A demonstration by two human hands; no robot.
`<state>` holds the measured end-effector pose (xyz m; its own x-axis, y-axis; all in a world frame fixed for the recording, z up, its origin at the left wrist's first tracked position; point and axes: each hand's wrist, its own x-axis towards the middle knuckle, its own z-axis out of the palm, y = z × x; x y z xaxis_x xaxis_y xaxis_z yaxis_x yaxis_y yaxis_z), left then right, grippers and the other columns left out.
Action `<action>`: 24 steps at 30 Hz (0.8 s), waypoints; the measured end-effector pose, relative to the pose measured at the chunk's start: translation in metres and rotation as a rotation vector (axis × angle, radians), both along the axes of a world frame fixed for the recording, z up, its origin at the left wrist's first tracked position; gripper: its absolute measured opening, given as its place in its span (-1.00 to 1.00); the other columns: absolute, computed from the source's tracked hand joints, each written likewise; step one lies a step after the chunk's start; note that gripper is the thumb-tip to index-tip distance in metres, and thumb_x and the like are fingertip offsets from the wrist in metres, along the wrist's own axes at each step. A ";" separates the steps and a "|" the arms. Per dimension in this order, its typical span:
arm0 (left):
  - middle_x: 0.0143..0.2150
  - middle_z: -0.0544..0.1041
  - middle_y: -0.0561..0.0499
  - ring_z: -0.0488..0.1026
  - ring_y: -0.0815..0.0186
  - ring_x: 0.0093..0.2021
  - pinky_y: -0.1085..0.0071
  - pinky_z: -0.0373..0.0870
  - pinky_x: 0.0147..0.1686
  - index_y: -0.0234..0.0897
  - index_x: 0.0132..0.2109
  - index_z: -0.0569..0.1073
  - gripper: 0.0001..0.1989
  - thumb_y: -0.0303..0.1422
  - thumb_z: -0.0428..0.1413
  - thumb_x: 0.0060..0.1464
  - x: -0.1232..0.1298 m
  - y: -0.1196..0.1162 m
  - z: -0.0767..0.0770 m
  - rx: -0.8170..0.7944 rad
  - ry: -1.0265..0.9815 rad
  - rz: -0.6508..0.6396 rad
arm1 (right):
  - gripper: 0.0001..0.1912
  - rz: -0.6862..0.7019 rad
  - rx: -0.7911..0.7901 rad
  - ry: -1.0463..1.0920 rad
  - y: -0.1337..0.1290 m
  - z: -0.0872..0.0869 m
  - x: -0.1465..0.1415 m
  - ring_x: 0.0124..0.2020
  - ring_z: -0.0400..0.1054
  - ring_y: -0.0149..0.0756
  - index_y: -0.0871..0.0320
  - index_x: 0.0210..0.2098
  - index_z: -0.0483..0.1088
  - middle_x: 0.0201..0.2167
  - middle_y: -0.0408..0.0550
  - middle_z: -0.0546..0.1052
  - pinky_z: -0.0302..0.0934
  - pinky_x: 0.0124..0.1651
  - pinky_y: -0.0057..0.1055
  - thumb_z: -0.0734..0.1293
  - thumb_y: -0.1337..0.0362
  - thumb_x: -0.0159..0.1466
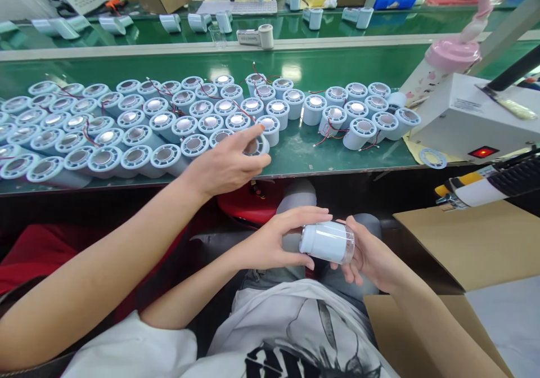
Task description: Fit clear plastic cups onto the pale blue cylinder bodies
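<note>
Over my lap, a light-blue cylindrical housing (323,242) lies on its side inside a clear plastic cup (349,244). My left hand (274,240) grips the housing's left end, thumb below and fingers above. At the other end, my right hand (371,254) holds the cup from behind and below, some of its fingers hidden. Another person's hand (228,161) reaches in from the left and has its fingers on a similar housing (256,146) at the bench edge. Many more light-blue housings (137,157) stand or lean on the green bench (295,156), some with thin red and black wires.
At right are a white machine (476,113) with a lit red switch, a pink-lidded bottle (451,57), a loose blue ring (432,158), a tool with a black hose (476,189) and an open cardboard box (455,243). People work across the bench.
</note>
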<state>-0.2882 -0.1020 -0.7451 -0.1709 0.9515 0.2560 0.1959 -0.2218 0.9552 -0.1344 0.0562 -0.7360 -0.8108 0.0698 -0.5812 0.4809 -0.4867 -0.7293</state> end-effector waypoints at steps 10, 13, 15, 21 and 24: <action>0.22 0.39 -0.16 0.36 0.06 0.21 0.15 0.29 0.19 -0.09 0.26 0.29 -0.21 -0.35 0.38 -0.13 0.006 -0.005 0.007 -0.001 0.010 0.012 | -0.52 -0.066 0.102 0.158 -0.010 0.009 0.011 -0.73 0.37 -0.42 0.13 -0.35 0.23 -0.70 -0.20 0.47 0.16 -0.74 -0.68 0.26 -0.19 0.23; 0.25 0.37 -0.15 0.34 0.06 0.22 0.14 0.27 0.21 -0.07 0.23 0.34 -0.27 -0.37 0.36 -0.11 0.005 -0.005 0.009 0.065 0.085 0.001 | -0.50 -0.065 0.090 0.130 -0.012 0.012 0.011 -0.75 0.35 -0.42 0.13 -0.34 0.23 -0.69 -0.19 0.47 0.13 -0.76 -0.67 0.24 -0.22 0.22; 0.23 0.38 -0.14 0.36 0.07 0.20 0.16 0.28 0.20 -0.08 0.19 0.38 -0.31 -0.39 0.36 -0.12 0.006 -0.005 0.010 0.091 0.116 0.004 | -0.45 -0.033 0.083 0.077 -0.012 0.010 0.011 -0.77 0.34 -0.40 0.13 -0.32 0.24 -0.67 -0.14 0.49 0.10 -0.78 -0.65 0.18 -0.28 0.23; 0.11 0.43 -0.16 0.45 0.14 0.05 0.29 0.48 -0.04 -0.19 0.21 0.32 -0.34 -0.29 0.31 -0.04 0.015 -0.008 0.019 -0.149 -0.096 0.090 | -0.29 -0.002 0.414 0.334 -0.004 -0.004 0.019 -0.49 0.48 -0.24 0.16 0.01 0.25 -0.34 0.04 0.55 0.39 -0.54 -0.42 0.13 -0.33 0.22; 0.05 0.45 -0.15 0.48 0.16 -0.04 0.28 0.49 -0.10 -0.22 0.21 0.30 -0.35 -0.22 0.28 -0.01 0.016 -0.009 0.021 -0.258 -0.163 0.100 | -0.29 0.004 0.940 0.670 0.004 -0.007 0.024 0.10 0.37 -0.01 -0.02 0.25 0.09 0.27 0.18 0.24 0.41 0.01 -0.11 0.40 -0.03 0.21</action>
